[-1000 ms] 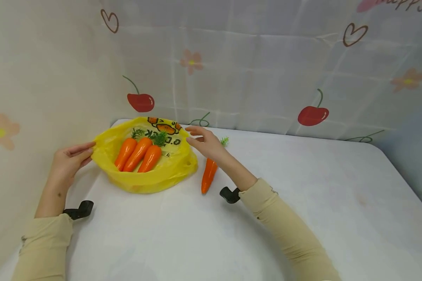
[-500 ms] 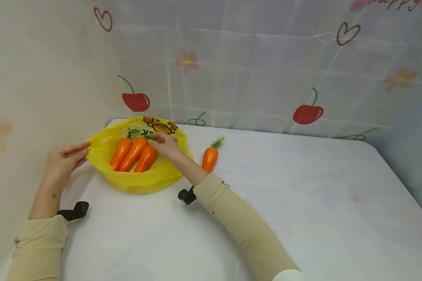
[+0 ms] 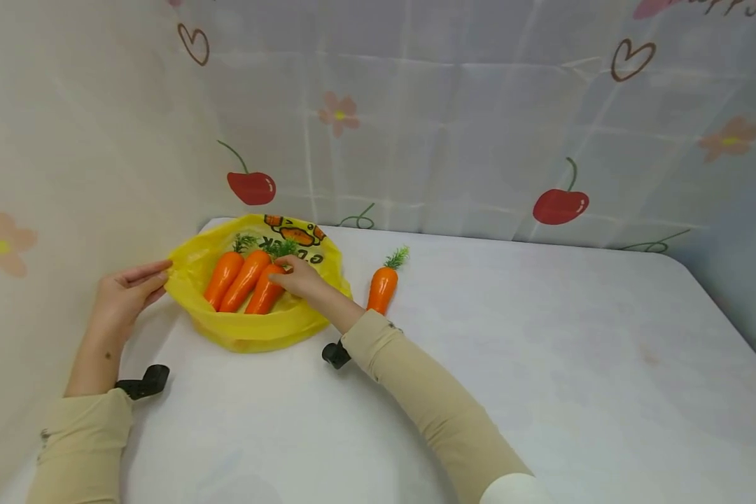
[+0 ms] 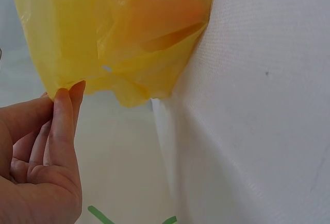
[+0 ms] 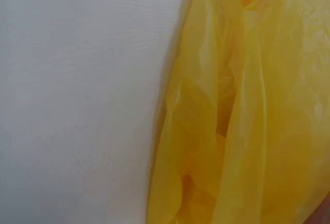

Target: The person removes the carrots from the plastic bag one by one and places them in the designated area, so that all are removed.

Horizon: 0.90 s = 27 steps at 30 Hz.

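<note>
The left hand (image 3: 126, 294) pinches the rim of a yellow plastic bag (image 3: 246, 332); the right hand (image 3: 299, 278) grips one of three orange toy carrots (image 3: 263, 294) inside it.

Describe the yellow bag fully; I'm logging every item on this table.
The yellow bag is thin, crinkled, translucent plastic with an orange cartoon print and dark lettering on its far side. It lies open on the white table, holding three carrots. The left hand pinches its left rim; the right hand reaches inside onto a carrot.
</note>
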Motion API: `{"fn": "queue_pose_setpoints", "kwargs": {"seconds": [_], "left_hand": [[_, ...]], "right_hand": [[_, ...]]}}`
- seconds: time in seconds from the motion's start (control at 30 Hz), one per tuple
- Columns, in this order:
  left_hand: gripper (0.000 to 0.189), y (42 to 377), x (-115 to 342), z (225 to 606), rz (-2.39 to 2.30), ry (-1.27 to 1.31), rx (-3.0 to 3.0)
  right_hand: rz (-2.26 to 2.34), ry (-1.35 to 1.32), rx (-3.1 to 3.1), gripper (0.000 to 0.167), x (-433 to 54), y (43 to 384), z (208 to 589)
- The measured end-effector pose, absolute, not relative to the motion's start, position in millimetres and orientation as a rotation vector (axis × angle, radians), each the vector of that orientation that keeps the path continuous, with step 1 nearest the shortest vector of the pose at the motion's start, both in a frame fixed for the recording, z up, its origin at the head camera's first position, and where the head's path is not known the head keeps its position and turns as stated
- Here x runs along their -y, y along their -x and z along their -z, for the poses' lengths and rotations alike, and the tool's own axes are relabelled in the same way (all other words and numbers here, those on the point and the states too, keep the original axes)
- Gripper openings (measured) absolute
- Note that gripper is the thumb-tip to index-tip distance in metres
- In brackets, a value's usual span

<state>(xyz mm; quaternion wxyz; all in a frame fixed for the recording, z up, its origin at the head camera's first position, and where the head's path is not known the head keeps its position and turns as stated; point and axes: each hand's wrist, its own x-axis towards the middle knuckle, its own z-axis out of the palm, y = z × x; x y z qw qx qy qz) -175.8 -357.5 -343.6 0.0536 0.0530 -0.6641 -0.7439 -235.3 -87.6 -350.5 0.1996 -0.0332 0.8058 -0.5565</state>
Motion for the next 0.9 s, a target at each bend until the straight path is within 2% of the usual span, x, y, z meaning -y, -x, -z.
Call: {"fn": "queue_pose_setpoints", "kwargs": {"seconds": [0.3, 0.63, 0.9], "left_hand": [[0.018, 178, 357, 346, 2.263, -0.182, 2.032], [0.019, 172, 359, 346, 2.280, -0.186, 2.009], [0.020, 174, 357, 347, 2.258, -0.164, 2.024]], "right_hand": [[1.568, 0.131, -2.169, 0.044, 93, 239, 354], [1.441, 0.220, -2.353, 0.051, 107, 242, 362], [1.537, 0.158, -2.432, 0.042, 108, 241, 368]]}}
